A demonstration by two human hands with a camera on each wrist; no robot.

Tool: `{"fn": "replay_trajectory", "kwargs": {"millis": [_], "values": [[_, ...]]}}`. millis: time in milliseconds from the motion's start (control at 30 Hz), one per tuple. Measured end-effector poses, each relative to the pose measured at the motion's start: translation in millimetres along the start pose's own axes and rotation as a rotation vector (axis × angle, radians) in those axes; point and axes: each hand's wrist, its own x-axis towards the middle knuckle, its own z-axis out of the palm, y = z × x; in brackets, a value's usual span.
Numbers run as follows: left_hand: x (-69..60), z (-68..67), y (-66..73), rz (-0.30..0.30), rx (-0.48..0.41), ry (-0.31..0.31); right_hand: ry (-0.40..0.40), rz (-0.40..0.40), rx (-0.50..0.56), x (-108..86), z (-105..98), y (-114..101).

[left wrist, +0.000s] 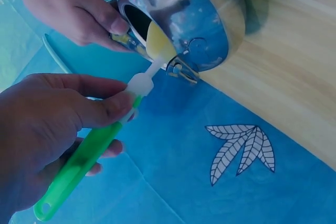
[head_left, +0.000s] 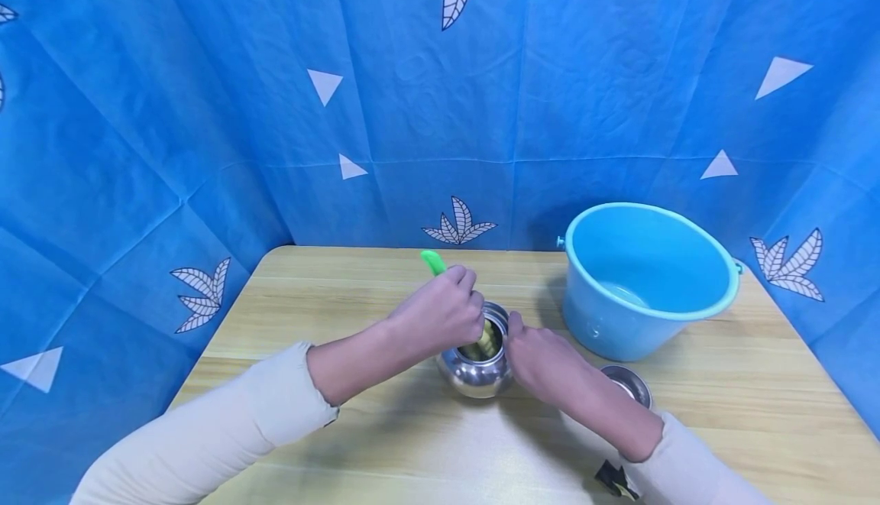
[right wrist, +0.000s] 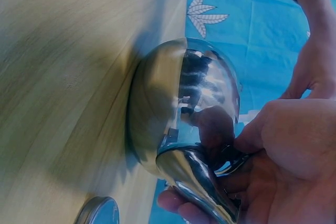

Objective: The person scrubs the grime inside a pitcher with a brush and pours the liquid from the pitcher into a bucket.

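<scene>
Left fingers (left wrist: 102, 86) grip brush (left wrist: 81, 156), right fingers (right wrist: 172, 201) pot (head_left: 474, 377); wooden table (head_left: 330, 283), blue cloth (head_left: 584, 69) behind.

Head view bright; wrist views dimmer; glare on pot (head_left: 474, 379).

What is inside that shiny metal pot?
The yellowish head of a green-handled tool reaches into the pot. Whatever lies deeper, beneath that head, is covered and cannot be seen.

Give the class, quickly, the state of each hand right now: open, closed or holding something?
Left hand: holding the brush.
Right hand: holding the pot at its spout.
</scene>
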Motion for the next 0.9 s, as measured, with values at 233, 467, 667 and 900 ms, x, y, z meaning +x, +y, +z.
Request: {"fn": "replay_trajectory", "kwargs": {"millis": [233,467,667,900], "values": [[-1.1,2.4,3.1,-0.015,0.013,0.040,0.024,-0.004,-0.010,0.0,1,1],[-5.1,7.7,4.4,-0.023,0.012,0.092,0.026,-0.009,-0.016,-0.3,1,1],[-8.0,11.8,7.3,-0.059,0.027,0.135,0.006,-0.001,0.004,-0.4,-1,0],[-11.5,13.1,9.4,-0.058,0.035,0.144,-0.022,0.009,0.012,-0.6,-2,-1]]}}
